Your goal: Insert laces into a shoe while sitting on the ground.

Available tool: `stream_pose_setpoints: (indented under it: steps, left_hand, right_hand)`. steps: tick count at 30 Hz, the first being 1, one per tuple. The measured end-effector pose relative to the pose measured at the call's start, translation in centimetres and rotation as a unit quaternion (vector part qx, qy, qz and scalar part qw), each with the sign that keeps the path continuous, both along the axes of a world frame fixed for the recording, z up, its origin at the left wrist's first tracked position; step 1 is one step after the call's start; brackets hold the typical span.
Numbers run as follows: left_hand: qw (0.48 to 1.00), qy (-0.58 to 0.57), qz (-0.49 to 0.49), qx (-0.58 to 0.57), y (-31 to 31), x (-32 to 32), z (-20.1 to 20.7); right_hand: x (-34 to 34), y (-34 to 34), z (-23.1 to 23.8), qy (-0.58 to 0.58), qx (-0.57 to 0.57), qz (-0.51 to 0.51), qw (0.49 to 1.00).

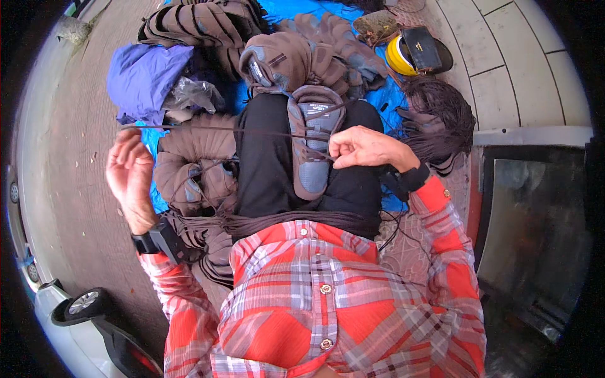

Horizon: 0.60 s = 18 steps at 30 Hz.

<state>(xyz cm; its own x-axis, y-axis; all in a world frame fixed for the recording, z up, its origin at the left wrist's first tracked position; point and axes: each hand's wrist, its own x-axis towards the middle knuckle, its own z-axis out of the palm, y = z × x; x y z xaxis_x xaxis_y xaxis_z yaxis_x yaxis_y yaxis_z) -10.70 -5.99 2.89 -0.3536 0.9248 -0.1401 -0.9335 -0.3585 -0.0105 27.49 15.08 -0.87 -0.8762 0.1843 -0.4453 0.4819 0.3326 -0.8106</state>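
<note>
From my remote seat I have the left hand [130,167] raised out to the left, fingers curled in, the left forearm [183,296] angling upward. I hold the right hand [365,148] nearer the middle, fingers bent and pointing left, the right forearm [441,233] slanting inward. The hands are well apart.

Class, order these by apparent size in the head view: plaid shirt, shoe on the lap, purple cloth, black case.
1. Plaid shirt
2. Shoe and purple cloth, too alike to rank
3. Black case
</note>
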Motion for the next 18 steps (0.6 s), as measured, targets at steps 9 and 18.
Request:
stream_pose_setpoints:
  steps: [9, 18]
  left_hand:
    - [0.948, 0.318, 0.017, -0.015, 0.0, -2.4, 6.2]
    - [0.873, 0.466, -0.034, -0.137, 5.8, 4.1, 3.3]
  right_hand:
    - [-0.5, -2.1, -3.1, 0.149, 0.027, -0.27, 0.951]
    - [-8.0, -10.7, -5.3, 0.269, 0.301, -0.057, 0.913]
